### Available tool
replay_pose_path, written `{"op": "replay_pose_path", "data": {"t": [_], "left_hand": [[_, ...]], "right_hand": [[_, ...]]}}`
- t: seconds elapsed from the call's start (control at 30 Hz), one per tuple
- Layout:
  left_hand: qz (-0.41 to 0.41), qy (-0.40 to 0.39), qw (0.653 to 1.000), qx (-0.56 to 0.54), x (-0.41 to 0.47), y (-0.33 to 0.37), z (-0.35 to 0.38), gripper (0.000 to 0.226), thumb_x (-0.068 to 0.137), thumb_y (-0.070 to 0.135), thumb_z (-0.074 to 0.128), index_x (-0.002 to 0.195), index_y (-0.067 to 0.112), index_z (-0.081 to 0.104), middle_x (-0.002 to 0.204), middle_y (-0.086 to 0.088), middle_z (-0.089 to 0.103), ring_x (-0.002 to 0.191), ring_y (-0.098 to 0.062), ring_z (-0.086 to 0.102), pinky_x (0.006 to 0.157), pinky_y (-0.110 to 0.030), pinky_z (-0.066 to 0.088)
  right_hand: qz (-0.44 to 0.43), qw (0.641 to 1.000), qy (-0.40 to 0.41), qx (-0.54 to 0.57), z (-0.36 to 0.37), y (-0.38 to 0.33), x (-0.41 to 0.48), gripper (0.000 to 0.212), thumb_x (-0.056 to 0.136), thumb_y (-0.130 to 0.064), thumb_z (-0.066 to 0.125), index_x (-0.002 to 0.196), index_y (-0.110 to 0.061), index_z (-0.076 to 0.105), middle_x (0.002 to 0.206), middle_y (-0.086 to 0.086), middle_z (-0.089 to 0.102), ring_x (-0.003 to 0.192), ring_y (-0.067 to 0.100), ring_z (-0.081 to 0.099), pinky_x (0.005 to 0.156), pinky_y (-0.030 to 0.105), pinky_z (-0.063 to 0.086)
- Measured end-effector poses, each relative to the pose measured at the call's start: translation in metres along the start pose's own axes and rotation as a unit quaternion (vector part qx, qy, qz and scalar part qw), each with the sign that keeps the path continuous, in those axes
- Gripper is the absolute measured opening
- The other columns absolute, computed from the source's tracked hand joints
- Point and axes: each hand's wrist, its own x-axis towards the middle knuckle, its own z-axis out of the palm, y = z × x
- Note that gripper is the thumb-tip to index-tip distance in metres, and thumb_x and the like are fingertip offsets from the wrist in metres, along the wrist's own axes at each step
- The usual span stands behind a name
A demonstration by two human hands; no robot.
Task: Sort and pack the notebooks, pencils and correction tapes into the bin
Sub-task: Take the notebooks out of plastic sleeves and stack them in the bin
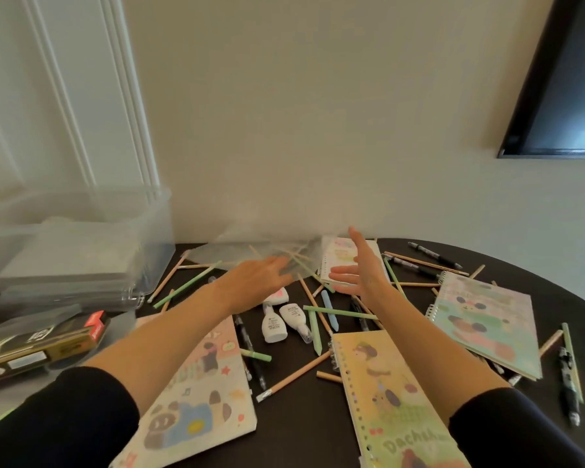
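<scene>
Both hands, fingers straight and holding nothing, reach toward the table's (294, 434) wall-side edge: left hand (257, 275) above scattered pencils (187, 284), right hand (362, 268) before a small notebook (335, 256). The clear bin (81, 251) stands far left. Two correction tapes (273, 324) lie between the forearms, long axes near-to-far.

A plain cream wall (318, 113) fills most of the view, softly and evenly lit. At the left stands a white panelled door (48, 96); upper right — a dark, black-framed panel (561, 96). Below, a dark round-edged table (294, 417) meets the wall
</scene>
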Motion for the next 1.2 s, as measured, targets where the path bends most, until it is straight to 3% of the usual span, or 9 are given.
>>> {"op": "replay_pose_path", "data": {"t": [0.2,0.3,0.43,0.57,0.7,0.8,0.93,1.07,1.2], "left_hand": [[0.026,-0.046,0.998,0.021,-0.04,0.004,-0.011,0.032,0.088,-0.004,0.046,0.118,0.009,0.048,0.133,-0.012,0.037,0.107,-0.024,0.052,0.078,-0.033,0.049],[-0.026,-0.06,0.997,-0.042,-0.056,0.004,-0.001,0.034,0.085,-0.009,0.046,0.114,0.009,0.051,0.127,-0.008,0.042,0.099,-0.024,0.057,0.079,-0.033,0.046],[-0.14,-0.08,0.974,-0.156,-0.07,0.006,0.019,0.038,0.086,-0.011,0.047,0.115,0.01,0.059,0.128,-0.007,0.049,0.113,-0.019,0.051,0.093,-0.026,0.04],[-0.299,-0.025,0.915,-0.271,-0.072,0.016,0.012,0.044,0.087,-0.009,0.046,0.122,0.014,0.058,0.129,-0.009,0.052,0.114,-0.026,0.052,0.093,-0.035,0.045],[-0.435,-0.047,0.869,-0.232,-0.095,0.014,-0.002,0.027,0.095,0.012,0.04,0.115,0.005,0.055,0.115,-0.014,0.056,0.1,-0.028,0.056,0.08,-0.035,0.045],[-0.467,-0.171,0.848,-0.183,-0.121,0.013,-0.005,0.029,0.095,0.018,0.043,0.119,0.004,0.052,0.117,-0.012,0.057,0.105,-0.024,0.056,0.08,-0.029,0.043],[-0.458,-0.244,0.832,-0.194,-0.14,0.012,-0.001,0.046,0.092,0.037,0.051,0.125,0.006,0.05,0.123,-0.009,0.057,0.109,-0.021,0.056,0.08,-0.025,0.043],[-0.525,-0.219,0.78,-0.262,-0.148,0.013,0.0,0.052,0.091,0.038,0.052,0.127,0.002,0.045,0.112,-0.01,0.059,0.092,-0.021,0.059,0.062,-0.024,0.049],[-0.58,-0.186,0.709,-0.355,-0.151,0.013,0.009,0.072,0.086,0.039,0.06,0.139,0.002,0.028,0.126,-0.013,0.052,0.11,-0.025,0.055,0.087,-0.031,0.05]], "right_hand": [[0.006,0.999,0.041,0.035,-0.003,0.009,-0.031,0.065,0.084,-0.045,0.061,0.136,-0.012,0.039,0.111,0.024,0.059,0.092,0.035,0.063,0.067,0.039,0.055],[0.016,0.994,0.106,0.021,-0.011,0.023,-0.041,0.048,0.09,-0.005,0.051,0.135,-0.003,0.034,0.115,0.023,0.056,0.089,0.033,0.064,0.056,0.035,0.052],[0.024,0.988,0.131,-0.081,-0.016,0.048,-0.054,0.046,0.086,0.004,0.049,0.13,0.002,0.037,0.108,0.02,0.057,0.085,0.028,0.06,0.05,0.031,0.048],[-0.014,0.987,0.141,-0.072,-0.012,0.052,-0.068,0.074,0.083,0.0,0.059,0.142,-0.004,0.014,0.125,0.016,0.044,0.109,0.032,0.053,0.076,0.037,0.048],[-0.274,0.909,0.25,-0.191,0.007,0.046,-0.099,0.068,0.077,0.0,0.063,0.136,-0.006,0.031,0.137,0.013,0.037,0.127,0.029,0.035,0.104,0.04,0.034],[-0.359,0.891,0.131,-0.244,0.036,0.045,-0.124,0.029,0.082,-0.005,0.057,0.11,-0.009,0.054,0.107,0.007,0.058,0.105,0.025,0.051,0.088,0.035,0.043],[-0.268,0.876,-0.116,-0.385,0.073,0.06,-0.138,0.016,0.084,-0.007,0.048,0.082,0.002,0.061,0.085,0.022,0.067,0.083,0.034,0.063,0.075,0.04,0.053],[-0.206,0.785,-0.145,-0.566,0.088,0.084,-0.132,0.018,0.087,-0.013,0.044,0.085,0.001,0.056,0.098,0.017,0.062,0.089,0.028,0.054,0.07,0.027,0.04],[-0.138,0.79,-0.166,-0.574,0.097,0.095,-0.127,0.016,0.089,-0.018,0.048,0.092,-0.003,0.053,0.106,0.015,0.057,0.089,0.024,0.052,0.066,0.025,0.038]]}}
